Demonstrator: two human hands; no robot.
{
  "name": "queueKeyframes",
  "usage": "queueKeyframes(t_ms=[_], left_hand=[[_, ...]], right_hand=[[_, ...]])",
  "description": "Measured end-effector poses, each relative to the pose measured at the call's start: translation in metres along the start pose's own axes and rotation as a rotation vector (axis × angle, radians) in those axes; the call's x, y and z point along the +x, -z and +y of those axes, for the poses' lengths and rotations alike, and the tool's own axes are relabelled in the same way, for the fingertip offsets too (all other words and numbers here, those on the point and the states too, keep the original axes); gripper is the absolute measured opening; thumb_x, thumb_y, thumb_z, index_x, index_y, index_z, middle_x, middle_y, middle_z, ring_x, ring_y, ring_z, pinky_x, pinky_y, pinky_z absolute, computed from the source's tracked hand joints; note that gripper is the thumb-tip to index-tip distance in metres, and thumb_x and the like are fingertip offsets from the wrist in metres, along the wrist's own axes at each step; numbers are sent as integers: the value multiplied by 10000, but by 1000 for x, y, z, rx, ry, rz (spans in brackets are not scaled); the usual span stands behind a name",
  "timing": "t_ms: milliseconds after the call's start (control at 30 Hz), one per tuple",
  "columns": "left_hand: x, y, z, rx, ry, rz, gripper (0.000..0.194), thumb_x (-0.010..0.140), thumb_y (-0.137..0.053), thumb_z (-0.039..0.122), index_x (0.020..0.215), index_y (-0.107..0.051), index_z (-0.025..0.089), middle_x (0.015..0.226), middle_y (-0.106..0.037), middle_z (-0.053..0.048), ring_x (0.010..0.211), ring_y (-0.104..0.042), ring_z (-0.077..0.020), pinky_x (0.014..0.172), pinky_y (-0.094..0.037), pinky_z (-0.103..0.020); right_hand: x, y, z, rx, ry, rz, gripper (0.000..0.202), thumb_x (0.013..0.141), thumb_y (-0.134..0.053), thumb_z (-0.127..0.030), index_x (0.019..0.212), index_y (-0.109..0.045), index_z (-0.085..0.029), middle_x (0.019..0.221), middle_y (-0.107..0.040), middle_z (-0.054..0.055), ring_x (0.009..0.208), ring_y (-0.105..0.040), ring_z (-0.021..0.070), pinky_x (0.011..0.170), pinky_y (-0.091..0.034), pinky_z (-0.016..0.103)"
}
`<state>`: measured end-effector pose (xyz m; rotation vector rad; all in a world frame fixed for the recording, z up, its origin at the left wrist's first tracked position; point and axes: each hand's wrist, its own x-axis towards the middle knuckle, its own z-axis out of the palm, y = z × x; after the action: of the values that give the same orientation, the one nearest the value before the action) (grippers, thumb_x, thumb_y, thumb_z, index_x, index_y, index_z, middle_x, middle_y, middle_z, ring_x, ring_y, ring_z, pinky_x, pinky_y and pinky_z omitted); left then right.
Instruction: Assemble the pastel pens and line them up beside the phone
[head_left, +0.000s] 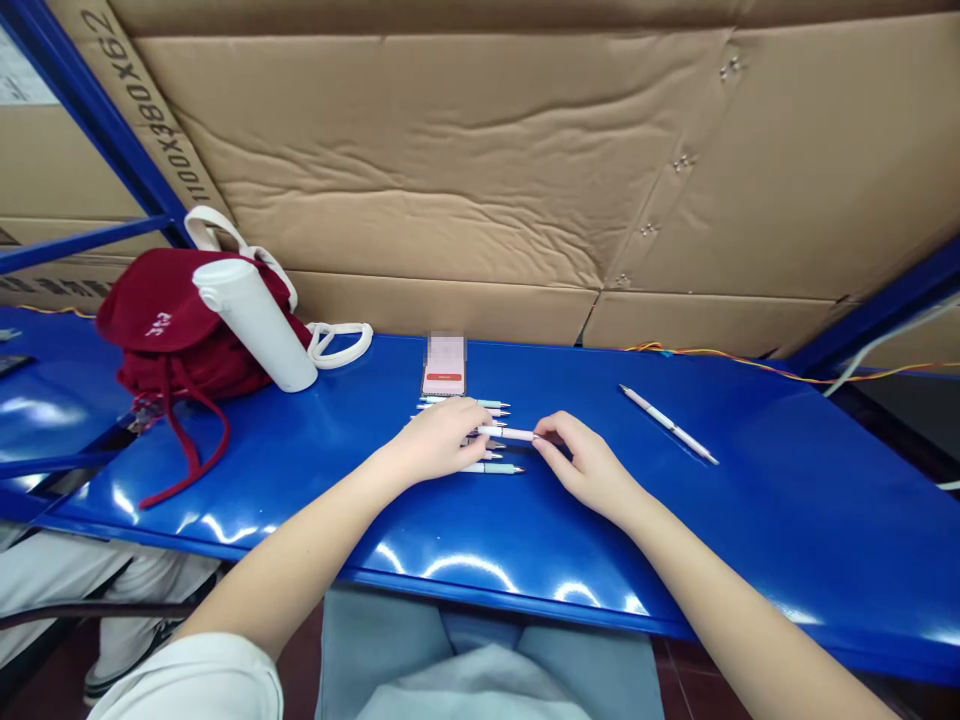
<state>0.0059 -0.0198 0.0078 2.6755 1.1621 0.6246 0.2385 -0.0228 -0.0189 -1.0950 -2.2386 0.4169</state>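
Note:
A pale pink and white pen (508,433) is held level between my two hands, above the blue tabletop. The fingers of my left hand (444,438) pinch its left end. At the other end, the thumb and fingertips of my right hand (581,458) close on the tip. Under and beside my left hand lie several pens in a row, partly covered by it; a mint and white pen (495,468) is the nearest one to me. Off to the right, another pale pen (667,424) lies slanted by itself on the table.
A phone (444,370) with a lit screen lies behind the row of pens. To the left, a white bottle (259,325) leans against a red backpack (180,320). Cardboard (450,150) walls the back, and thin wires (720,358) run along the rear right edge.

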Motion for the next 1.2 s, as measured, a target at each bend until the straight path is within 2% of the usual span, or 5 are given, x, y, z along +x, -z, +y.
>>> queueKeyframes(t_ms=[700, 900, 967, 1100, 1200], left_hand=[[0, -2, 4, 76, -3, -31, 188, 914, -458, 280, 885, -593, 154, 904, -645, -71, 860, -583, -188, 771, -458, -295], [-3, 9, 5, 80, -87, -260, 138, 793, -550, 264, 696, -604, 181, 748, -613, -15, 706, -568, -159, 606, -394, -248], [-4, 12, 5, 69, -83, -310, 146, 766, -570, 282, 659, -597, 187, 705, -608, -2, 665, -559, -155, 570, -360, -251], [-6, 15, 5, 71, -63, -336, 153, 725, -598, 312, 630, -570, 195, 652, -590, 10, 619, -536, -153, 516, -300, -254], [-6, 14, 2, 84, -22, -336, 113, 715, -583, 281, 640, -564, 199, 659, -593, 10, 607, -533, -152, 493, -287, -255]], right_hand=[[3, 3, 3, -30, 12, -58, 292, 936, -376, -321, 784, -595, -202, 748, -603, 40, 717, -548, 173, 679, -430, 323], [3, 11, -3, -13, 33, -187, 256, 875, -501, -383, 733, -622, -208, 699, -622, 12, 687, -562, 159, 705, -423, 317], [3, 21, 7, -64, -46, -101, 272, 862, -497, -405, 732, -626, -204, 717, -631, 30, 689, -567, 170, 679, -425, 317], [-2, 51, 51, -374, -412, 279, 283, 816, -496, -441, 783, -630, -194, 795, -631, 82, 749, -576, 233, 671, -426, 356], [-10, 72, 84, -553, -705, 264, 396, 758, -526, -529, 941, -627, -193, 928, -627, 139, 874, -568, 330, 675, -428, 421]])
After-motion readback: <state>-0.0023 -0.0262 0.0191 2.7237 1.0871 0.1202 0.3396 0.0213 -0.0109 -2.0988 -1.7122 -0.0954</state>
